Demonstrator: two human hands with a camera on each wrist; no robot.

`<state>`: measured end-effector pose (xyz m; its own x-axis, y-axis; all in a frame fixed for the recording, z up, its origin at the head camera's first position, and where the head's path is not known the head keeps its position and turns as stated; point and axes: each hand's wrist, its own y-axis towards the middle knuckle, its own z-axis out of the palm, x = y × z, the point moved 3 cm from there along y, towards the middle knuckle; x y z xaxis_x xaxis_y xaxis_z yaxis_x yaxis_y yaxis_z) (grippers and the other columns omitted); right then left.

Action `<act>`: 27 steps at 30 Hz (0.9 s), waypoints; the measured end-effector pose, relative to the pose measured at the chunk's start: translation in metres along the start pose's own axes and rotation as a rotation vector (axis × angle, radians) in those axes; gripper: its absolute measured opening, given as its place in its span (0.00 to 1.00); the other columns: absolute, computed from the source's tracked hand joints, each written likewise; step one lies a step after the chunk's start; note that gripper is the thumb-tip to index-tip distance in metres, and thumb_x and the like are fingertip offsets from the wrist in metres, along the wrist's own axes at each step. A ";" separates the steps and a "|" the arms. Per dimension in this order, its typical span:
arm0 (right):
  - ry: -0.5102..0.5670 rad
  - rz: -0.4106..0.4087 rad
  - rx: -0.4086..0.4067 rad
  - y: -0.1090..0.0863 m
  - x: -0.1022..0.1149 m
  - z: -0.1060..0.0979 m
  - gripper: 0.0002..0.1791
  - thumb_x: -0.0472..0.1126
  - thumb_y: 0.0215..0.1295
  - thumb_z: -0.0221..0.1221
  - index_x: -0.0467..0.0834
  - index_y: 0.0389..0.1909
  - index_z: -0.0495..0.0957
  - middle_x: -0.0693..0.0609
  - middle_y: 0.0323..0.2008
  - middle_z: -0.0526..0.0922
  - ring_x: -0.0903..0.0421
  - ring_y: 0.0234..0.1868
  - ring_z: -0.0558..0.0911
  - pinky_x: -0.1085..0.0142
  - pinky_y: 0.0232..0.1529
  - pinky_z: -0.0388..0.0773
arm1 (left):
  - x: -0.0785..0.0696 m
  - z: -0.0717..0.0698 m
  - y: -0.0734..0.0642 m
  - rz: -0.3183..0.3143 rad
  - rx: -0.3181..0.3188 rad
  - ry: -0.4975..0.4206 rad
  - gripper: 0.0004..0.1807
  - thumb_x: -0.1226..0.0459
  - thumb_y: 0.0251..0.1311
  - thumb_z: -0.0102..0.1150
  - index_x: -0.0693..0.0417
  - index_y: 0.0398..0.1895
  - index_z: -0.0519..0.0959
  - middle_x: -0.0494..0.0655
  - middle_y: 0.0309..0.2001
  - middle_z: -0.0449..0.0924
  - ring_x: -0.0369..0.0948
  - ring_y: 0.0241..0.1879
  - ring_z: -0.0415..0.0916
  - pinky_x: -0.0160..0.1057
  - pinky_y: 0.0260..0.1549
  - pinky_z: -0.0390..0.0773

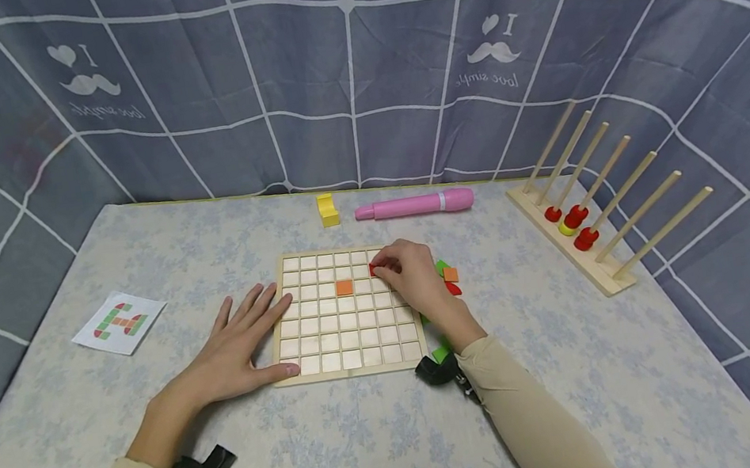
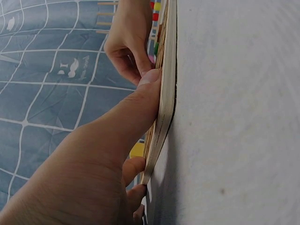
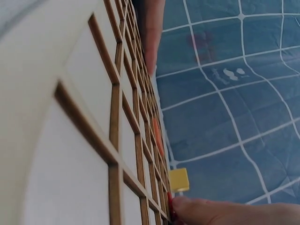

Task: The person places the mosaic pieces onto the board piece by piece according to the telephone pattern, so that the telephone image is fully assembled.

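Currently | right grip [image 1: 411,270] pinches red piece [image 1: 373,269] at grid board [image 1: 351,372] | left grip [image 1: 232,358], outstretched, touches its rim

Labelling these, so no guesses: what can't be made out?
Red piece, full shape: head view, covered by the right grip.
Loose pieces, number: head view, partly behind the right arm.
Board, far right corner: head view, behind that grip.
Left grip, mostly: right wrist view, cut by top edge.

Printed curtain [image 1: 300,60], flowered tabletop [image 1: 319,450] and bead rack [image 1: 569,245] suggest a screened-off play area.
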<state>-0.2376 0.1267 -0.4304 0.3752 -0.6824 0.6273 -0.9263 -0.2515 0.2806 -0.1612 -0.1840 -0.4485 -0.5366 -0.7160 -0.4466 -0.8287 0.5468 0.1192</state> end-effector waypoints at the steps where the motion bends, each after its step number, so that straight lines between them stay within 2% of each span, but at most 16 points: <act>1: 0.002 -0.007 0.000 0.000 -0.001 -0.001 0.04 0.36 0.70 0.69 0.42 0.42 0.91 0.49 0.38 0.88 0.54 0.36 0.84 0.63 0.40 0.83 | 0.000 0.000 0.000 -0.003 0.003 -0.001 0.58 0.38 0.58 0.72 0.48 0.86 0.55 0.59 0.85 0.47 0.61 0.85 0.40 0.71 0.78 0.35; 4: 0.022 -0.015 -0.015 0.002 -0.006 -0.007 0.06 0.34 0.70 0.69 0.41 0.44 0.90 0.47 0.39 0.88 0.53 0.37 0.85 0.61 0.41 0.84 | 0.000 0.000 0.000 -0.002 -0.002 0.000 0.58 0.37 0.58 0.72 0.48 0.86 0.56 0.60 0.85 0.48 0.61 0.85 0.40 0.72 0.78 0.35; 7: 0.060 -0.001 -0.063 0.003 -0.016 -0.018 0.07 0.33 0.70 0.68 0.39 0.46 0.90 0.45 0.38 0.88 0.50 0.39 0.87 0.58 0.43 0.86 | 0.000 0.000 0.000 0.003 -0.005 0.002 0.57 0.37 0.59 0.70 0.48 0.86 0.56 0.60 0.85 0.48 0.61 0.85 0.40 0.72 0.77 0.36; 10: 0.070 0.039 -0.105 0.003 -0.027 -0.030 0.07 0.34 0.71 0.68 0.39 0.46 0.90 0.44 0.38 0.89 0.49 0.40 0.87 0.56 0.46 0.87 | -0.001 0.000 -0.001 0.012 -0.014 0.003 0.57 0.36 0.59 0.70 0.48 0.86 0.56 0.60 0.85 0.49 0.61 0.84 0.41 0.72 0.77 0.36; 13: 0.058 0.088 -0.114 0.002 -0.038 -0.040 0.08 0.37 0.70 0.69 0.40 0.47 0.90 0.44 0.37 0.89 0.48 0.40 0.87 0.56 0.47 0.87 | 0.000 -0.001 -0.001 0.016 -0.017 0.005 0.57 0.36 0.59 0.70 0.48 0.85 0.56 0.61 0.85 0.49 0.61 0.84 0.42 0.72 0.77 0.37; 18: 0.049 0.161 -0.089 0.000 -0.051 -0.050 0.10 0.39 0.67 0.72 0.41 0.47 0.90 0.44 0.38 0.89 0.48 0.40 0.86 0.55 0.46 0.85 | -0.001 -0.001 -0.001 0.017 -0.023 0.009 0.57 0.37 0.59 0.71 0.49 0.85 0.57 0.61 0.85 0.50 0.62 0.84 0.42 0.72 0.77 0.37; 23: 0.019 0.171 -0.022 -0.002 -0.055 -0.047 0.13 0.41 0.65 0.74 0.40 0.47 0.90 0.42 0.43 0.88 0.47 0.43 0.85 0.53 0.48 0.83 | -0.001 -0.001 -0.001 0.015 -0.018 0.005 0.57 0.36 0.59 0.70 0.49 0.85 0.57 0.61 0.85 0.50 0.62 0.84 0.42 0.72 0.77 0.38; 27: -0.010 0.175 -0.018 -0.002 -0.052 -0.043 0.13 0.42 0.65 0.74 0.40 0.47 0.90 0.43 0.44 0.88 0.46 0.44 0.84 0.53 0.48 0.82 | -0.001 -0.001 -0.001 0.012 -0.012 0.003 0.57 0.36 0.59 0.70 0.49 0.85 0.57 0.60 0.85 0.49 0.61 0.84 0.42 0.72 0.77 0.37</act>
<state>-0.2542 0.1922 -0.4320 0.2076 -0.7213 0.6607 -0.9767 -0.1155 0.1808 -0.1599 -0.1841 -0.4472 -0.5467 -0.7108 -0.4425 -0.8243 0.5498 0.1352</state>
